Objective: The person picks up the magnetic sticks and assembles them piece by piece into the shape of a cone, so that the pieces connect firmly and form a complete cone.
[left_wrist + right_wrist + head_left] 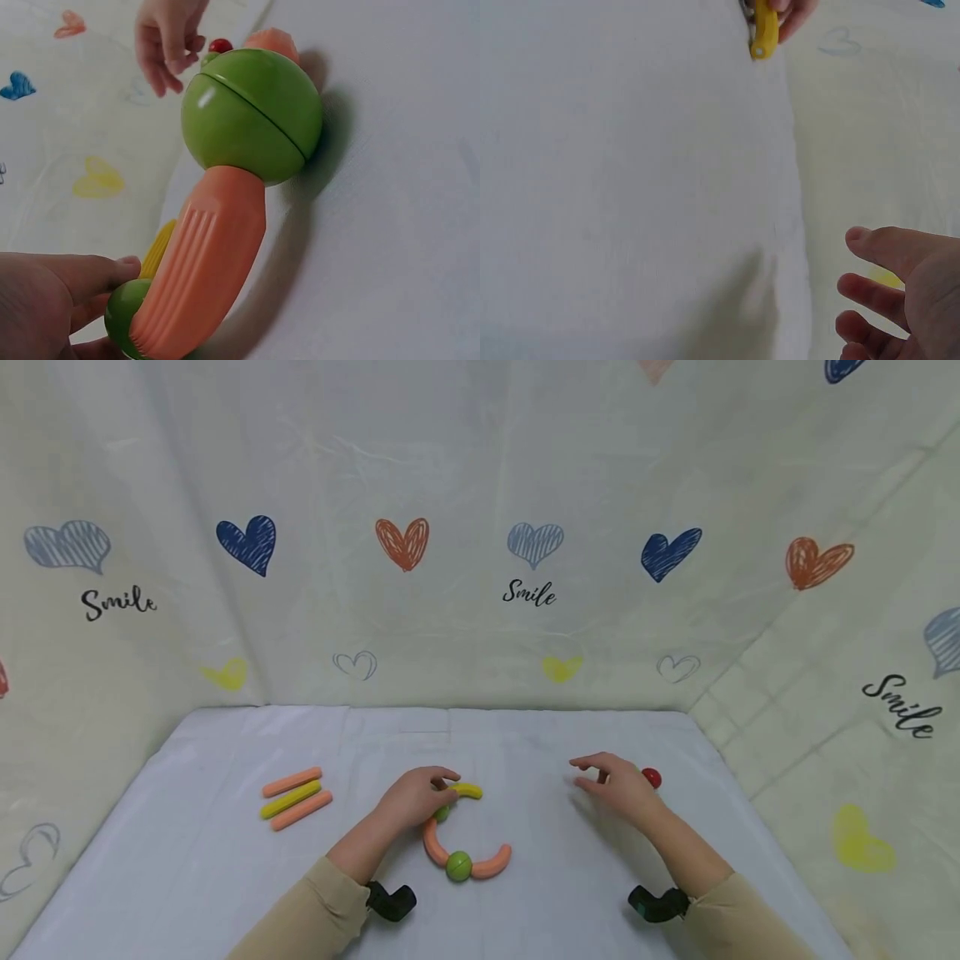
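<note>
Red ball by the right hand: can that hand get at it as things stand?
Probably yes: the right hand holds nothing, and in the head view nothing shows between it and the red ball, though its fingers point away, so it may need to turn.

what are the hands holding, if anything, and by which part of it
The left hand holds the yellow curved piece at its end by the farther green ball; exact fingertip contact is partly hidden. The right hand holds nothing.
</note>
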Action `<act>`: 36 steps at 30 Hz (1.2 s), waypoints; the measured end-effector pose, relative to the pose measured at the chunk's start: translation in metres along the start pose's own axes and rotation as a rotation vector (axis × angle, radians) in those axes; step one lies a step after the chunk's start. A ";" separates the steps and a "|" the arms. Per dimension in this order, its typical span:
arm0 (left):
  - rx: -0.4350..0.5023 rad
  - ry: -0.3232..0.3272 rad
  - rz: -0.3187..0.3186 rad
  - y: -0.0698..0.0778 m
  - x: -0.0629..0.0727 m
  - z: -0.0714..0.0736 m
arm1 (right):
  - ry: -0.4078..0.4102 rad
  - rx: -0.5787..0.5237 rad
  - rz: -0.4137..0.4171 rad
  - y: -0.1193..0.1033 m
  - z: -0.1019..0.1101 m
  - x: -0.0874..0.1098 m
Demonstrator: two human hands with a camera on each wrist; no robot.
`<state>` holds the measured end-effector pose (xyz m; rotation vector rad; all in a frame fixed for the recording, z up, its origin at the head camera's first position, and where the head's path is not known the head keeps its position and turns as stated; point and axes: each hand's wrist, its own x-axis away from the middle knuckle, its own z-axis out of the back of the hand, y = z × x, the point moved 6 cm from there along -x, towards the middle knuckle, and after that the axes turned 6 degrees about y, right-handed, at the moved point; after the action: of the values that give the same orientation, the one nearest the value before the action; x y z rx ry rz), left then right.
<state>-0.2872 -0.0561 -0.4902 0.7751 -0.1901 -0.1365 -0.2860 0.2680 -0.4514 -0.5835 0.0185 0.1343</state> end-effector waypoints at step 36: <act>-0.034 0.012 0.023 0.006 -0.003 -0.004 | 0.039 0.243 -0.016 0.073 0.036 0.007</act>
<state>-0.2890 -0.0487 -0.4891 0.7394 -0.1850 -0.1129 -0.2895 0.3487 -0.4614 -0.3430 0.0673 0.1035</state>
